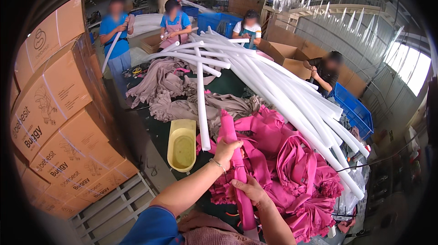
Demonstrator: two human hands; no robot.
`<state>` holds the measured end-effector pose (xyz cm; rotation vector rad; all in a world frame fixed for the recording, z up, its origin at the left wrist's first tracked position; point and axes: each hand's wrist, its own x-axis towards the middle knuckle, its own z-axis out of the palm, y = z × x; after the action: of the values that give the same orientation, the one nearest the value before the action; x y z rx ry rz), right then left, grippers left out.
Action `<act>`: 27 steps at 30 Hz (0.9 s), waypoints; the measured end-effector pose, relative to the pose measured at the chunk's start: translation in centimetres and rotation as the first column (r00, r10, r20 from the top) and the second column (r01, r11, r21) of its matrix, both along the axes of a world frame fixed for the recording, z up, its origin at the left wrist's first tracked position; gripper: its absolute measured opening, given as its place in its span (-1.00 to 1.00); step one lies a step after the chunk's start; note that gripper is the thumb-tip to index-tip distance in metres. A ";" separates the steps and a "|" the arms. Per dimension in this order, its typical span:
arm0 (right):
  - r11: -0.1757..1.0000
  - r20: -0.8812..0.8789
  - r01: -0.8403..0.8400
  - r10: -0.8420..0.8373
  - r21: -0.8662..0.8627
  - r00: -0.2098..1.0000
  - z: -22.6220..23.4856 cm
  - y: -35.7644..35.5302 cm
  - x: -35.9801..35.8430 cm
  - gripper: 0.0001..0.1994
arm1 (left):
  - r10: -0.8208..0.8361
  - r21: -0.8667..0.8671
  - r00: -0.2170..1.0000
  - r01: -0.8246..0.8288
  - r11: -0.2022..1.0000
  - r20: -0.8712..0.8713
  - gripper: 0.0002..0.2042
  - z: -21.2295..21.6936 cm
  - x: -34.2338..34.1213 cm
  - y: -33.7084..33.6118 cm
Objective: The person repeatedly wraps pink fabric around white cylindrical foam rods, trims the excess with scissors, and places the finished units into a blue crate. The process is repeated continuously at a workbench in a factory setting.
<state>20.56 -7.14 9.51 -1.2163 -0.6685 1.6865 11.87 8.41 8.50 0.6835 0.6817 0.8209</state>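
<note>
The person is gripping a pink fabric-covered tube (237,163) over the dark green desk (157,128): the left hand (226,151) is closing around its upper part, the right hand (248,190) is clasping it lower down. Beside it, pink covers (296,172) are lying heaped, with beige covers (182,94) farther back. White foam tubes (283,94) are fanning across the desk, and a yellow tub (182,144) is sitting near its edge. Stacked cardboard boxes (59,112) are standing at the left, while other people are working in the warehouse behind.

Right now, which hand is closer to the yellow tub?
Left. The left hand grips the pink-covered tube just beside the yellow tub; the right hand holds the tube lower, farther away.
</note>
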 end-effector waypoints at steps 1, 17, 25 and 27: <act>1.000 0.046 0.012 -0.013 0.017 0.999 0.4 0.7 -0.1 -0.69 | 0.061 0.064 0.998 -0.062 0.996 0.011 -0.82 0.2 0.1 -0.8; 0.997 0.399 -0.078 0.063 0.024 0.915 1.5 -0.9 -2.6 -0.73 | 0.269 0.070 0.963 -0.268 0.961 -0.003 -0.85 2.2 -0.9 9.6; 0.994 0.400 -0.111 0.092 0.024 0.912 3.4 -5.8 -4.6 -0.72 | 0.397 0.096 0.915 -0.390 0.916 -0.075 -0.82 4.2 -1.5 15.9; 0.989 0.232 -0.146 0.133 0.039 0.964 1.6 -5.2 -3.2 -0.67 | 0.316 0.126 0.949 -0.313 0.942 -0.008 -0.81 3.8 -0.3 14.6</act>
<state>17.33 -12.35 11.15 -1.3634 -0.9556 1.6436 11.54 22.98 12.34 0.7075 0.7821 1.1580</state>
